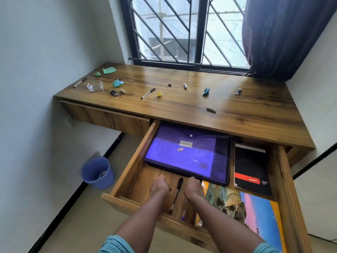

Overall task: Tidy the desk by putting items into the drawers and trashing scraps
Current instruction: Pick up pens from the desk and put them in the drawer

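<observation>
Left hand [159, 187] and right hand [193, 187]: both are reached down into the open drawer [131, 161], backs uppermost, with the fingers curled under and out of sight. Whether either grips anything cannot be told.

Item in hand's reach: a black pen [177, 193] lies on the drawer floor in the gap between the two hands, apparently free of both. A second pen [183, 211] with a purple end lies just nearer the person, beside the right wrist.

Orientation: the black pen's long axis runs away from the person, leaning slightly toward the right hand. Its thicker capped end points beyond the knuckles toward the purple folder [186, 157], and its thinner end points back toward the drawer front.

Handling, as judged: the pen is light, rigid and smooth-barrelled, and liable to roll on the flat wood. A pinch at mid-barrel would control it best. It is not fragile.

Outstanding: on the tabletop [237, 114], well beyond both hands, a further pen [148, 93] lies obliquely ahead of the left hand. A teal paper scrap [117, 83] lies further out to the left; it is soft, near weightless and safe to pinch anywhere. A glass dish [95, 86] beside the scrap is breakable and is best taken by the rim. The blue bin [96, 172] stands on the floor, out to the left of the left hand.
</observation>
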The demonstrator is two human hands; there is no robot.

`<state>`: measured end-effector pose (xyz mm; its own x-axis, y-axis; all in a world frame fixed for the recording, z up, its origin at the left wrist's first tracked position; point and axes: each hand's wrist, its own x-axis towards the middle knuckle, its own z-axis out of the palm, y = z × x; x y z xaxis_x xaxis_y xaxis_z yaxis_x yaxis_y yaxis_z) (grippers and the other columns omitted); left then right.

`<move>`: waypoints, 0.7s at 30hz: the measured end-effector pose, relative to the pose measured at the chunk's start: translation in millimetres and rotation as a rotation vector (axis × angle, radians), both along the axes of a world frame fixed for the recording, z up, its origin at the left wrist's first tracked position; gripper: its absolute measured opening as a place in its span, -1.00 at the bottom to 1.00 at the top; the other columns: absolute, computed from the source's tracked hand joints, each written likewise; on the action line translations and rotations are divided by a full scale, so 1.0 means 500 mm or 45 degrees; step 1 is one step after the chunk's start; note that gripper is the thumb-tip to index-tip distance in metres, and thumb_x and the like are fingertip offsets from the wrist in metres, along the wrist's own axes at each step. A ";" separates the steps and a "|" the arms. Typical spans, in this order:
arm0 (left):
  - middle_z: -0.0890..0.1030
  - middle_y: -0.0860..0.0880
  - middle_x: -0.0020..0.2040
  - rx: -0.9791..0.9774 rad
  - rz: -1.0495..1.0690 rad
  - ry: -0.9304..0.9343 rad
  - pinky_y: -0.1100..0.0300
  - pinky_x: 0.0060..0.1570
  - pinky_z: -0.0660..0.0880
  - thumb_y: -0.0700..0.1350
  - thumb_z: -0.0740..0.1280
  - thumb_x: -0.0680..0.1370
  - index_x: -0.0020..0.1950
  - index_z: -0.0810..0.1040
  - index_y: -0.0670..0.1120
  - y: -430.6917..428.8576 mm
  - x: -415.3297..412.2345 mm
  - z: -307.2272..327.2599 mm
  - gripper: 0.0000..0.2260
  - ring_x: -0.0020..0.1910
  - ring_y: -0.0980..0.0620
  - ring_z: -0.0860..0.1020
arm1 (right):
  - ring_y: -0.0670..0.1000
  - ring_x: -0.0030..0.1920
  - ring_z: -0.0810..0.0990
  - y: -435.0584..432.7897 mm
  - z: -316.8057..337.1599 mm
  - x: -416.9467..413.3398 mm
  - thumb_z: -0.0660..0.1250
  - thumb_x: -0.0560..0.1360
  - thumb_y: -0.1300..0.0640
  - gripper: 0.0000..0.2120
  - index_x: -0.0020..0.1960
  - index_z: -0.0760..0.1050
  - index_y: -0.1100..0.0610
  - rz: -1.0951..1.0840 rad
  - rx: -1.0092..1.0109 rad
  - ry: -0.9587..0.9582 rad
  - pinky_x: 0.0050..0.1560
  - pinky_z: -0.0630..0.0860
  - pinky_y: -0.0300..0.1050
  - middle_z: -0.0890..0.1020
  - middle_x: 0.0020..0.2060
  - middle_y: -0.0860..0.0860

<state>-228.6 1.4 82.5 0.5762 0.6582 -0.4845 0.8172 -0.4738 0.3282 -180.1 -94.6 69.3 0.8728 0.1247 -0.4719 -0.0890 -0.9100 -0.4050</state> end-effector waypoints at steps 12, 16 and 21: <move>0.64 -0.20 0.07 0.075 -0.064 -0.362 0.07 0.04 0.53 -0.06 0.23 0.53 0.07 0.61 -0.16 0.191 0.012 0.070 -0.74 0.09 -0.17 0.60 | 0.19 0.09 0.57 0.219 0.055 -0.028 0.04 0.55 0.27 -0.78 0.11 0.41 0.21 0.257 0.085 -0.339 -0.06 0.49 -0.05 0.60 0.04 0.17; 0.64 -0.22 0.07 0.119 -0.089 -0.447 0.05 0.06 0.53 -0.05 0.22 0.54 0.09 0.62 -0.13 0.318 0.008 0.099 -0.73 0.10 -0.19 0.60 | 0.20 0.12 0.56 0.349 0.088 -0.020 0.05 0.56 0.23 -0.78 0.12 0.40 0.22 0.186 0.136 -0.429 -0.01 0.50 -0.02 0.58 0.07 0.19; 0.66 -0.17 0.03 0.163 -0.132 -0.504 0.09 -0.03 0.55 -0.05 0.22 0.56 0.07 0.64 -0.10 0.500 -0.021 0.126 -0.75 0.03 -0.15 0.62 | 0.20 0.13 0.55 0.542 0.121 -0.034 0.04 0.56 0.21 -0.75 0.13 0.42 0.22 0.091 0.200 -0.467 0.01 0.48 -0.03 0.58 0.08 0.18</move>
<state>-239.0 251.5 145.3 0.7677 0.6274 -0.1304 0.5856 -0.6043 0.5402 -196.9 176.4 129.9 0.9662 0.2370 -0.1015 0.1485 -0.8333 -0.5325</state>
